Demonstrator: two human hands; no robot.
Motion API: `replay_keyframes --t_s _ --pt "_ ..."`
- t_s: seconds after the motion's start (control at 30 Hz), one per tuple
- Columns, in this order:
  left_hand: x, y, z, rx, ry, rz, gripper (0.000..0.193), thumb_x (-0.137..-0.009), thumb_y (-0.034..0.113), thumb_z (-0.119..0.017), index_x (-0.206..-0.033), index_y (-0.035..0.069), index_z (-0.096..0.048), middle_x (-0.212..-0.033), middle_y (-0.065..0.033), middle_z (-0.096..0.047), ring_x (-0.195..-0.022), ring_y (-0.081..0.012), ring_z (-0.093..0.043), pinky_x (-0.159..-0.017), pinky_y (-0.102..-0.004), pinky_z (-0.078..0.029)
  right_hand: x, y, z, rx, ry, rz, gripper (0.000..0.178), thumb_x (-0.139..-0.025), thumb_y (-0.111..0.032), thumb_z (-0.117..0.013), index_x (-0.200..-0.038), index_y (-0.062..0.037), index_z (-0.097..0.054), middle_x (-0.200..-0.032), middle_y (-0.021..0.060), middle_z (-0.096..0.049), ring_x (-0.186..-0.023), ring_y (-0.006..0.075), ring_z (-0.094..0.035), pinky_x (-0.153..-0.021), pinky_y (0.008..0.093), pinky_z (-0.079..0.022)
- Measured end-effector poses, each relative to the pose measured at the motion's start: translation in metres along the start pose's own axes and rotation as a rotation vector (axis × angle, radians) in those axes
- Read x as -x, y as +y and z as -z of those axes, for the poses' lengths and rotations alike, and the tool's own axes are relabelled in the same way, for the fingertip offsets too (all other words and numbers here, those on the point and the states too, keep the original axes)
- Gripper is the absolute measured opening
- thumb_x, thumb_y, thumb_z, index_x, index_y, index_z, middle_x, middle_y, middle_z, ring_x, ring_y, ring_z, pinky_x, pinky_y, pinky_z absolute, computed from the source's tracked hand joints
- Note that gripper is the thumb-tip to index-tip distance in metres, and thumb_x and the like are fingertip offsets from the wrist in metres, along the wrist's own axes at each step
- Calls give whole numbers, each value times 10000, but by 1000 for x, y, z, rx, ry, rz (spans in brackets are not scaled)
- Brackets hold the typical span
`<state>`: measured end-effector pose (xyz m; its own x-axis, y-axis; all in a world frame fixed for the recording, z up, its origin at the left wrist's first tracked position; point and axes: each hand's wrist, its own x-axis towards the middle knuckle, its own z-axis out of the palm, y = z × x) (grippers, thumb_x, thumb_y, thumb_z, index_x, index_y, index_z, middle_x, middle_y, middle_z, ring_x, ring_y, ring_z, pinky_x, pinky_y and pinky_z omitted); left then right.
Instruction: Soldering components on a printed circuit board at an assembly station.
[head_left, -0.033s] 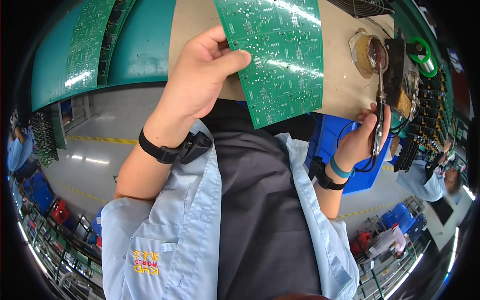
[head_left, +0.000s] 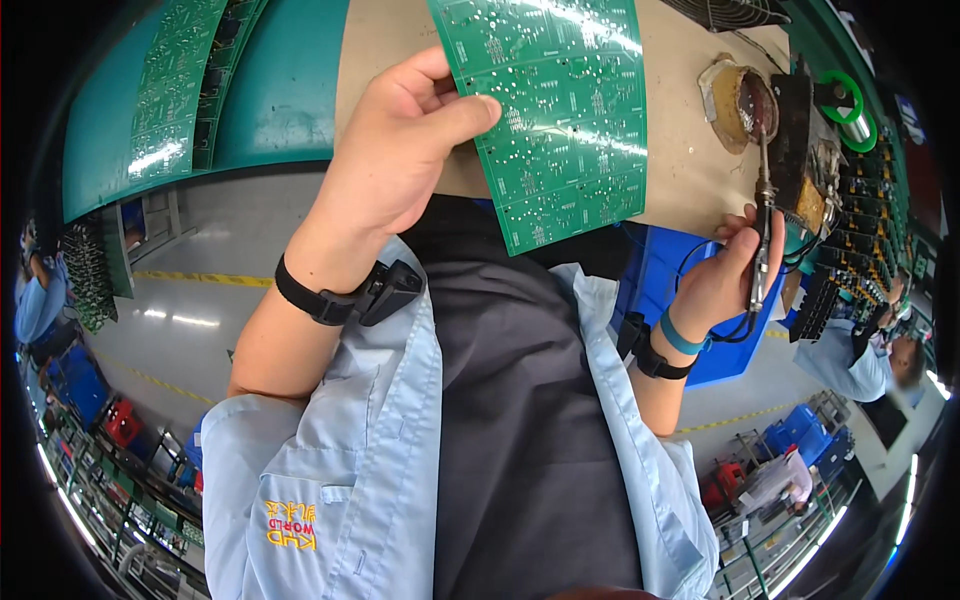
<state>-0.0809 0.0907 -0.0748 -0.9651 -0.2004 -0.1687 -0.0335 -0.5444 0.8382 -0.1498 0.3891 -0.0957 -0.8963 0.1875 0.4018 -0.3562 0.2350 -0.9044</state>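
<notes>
My left hand [head_left: 395, 150] is closed on the left edge of a green circuit board [head_left: 575, 140], thumb on top, fingers partly hidden behind it. The board is tilted over the bench's near edge and shows rows of small solder points. At the right, my right hand [head_left: 722, 278] grips a soldering iron [head_left: 762, 240] like a pen. The iron points away from me, its tip at a round, yellowish-brown cup [head_left: 735, 105] with a dark inside. Whether the tip touches the cup, I cannot tell.
Brown board [head_left: 685, 165] covers the bench under the cup. A green solder wire spool [head_left: 850, 115] stands right of it. More circuit boards [head_left: 180, 90] lie on the green surface at the left. A blue bin [head_left: 725, 365] sits below my right hand. Other people are farther off at both sides.
The soldering iron's handle has shifted very slightly to the right in my right hand. The circuit board and my left hand are almost unmoved.
</notes>
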Motion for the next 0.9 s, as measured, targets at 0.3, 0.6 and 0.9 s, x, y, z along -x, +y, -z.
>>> replay_keyframes --t_s 0.3,0.6,0.9 --pt "2 -2 -3 -77 33 -6 325 -875 -15 -605 -1199 3 -585 -1083 -77 -657 -995 -142 -610 -909 -289 -476 1 2 2 -90 -25 -67 377 -984 -143 -520 -1303 52 -470 -1056 161 -642 -850 173 -597 -709 291 -473" --pt "7 -2 -3 -151 36 3 303 -921 103 -611 -1205 0 -581 -1098 -63 -654 -1025 -134 -587 -918 -294 -439 3 3 7 -176 -5 -55 400 -987 -196 -532 -1305 39 -476 -1059 154 -639 -854 178 -590 -717 303 -452" --pt "-3 9 -37 -35 -148 -115 438 -931 70 -597 -1338 -3 -453 -1187 -76 -607 -1065 -140 -578 -947 -278 -447 4 14 21 -413 -62 -108 497 -979 -344 -561 -1310 18 -481 -1045 120 -627 -833 169 -562 -726 289 -440"
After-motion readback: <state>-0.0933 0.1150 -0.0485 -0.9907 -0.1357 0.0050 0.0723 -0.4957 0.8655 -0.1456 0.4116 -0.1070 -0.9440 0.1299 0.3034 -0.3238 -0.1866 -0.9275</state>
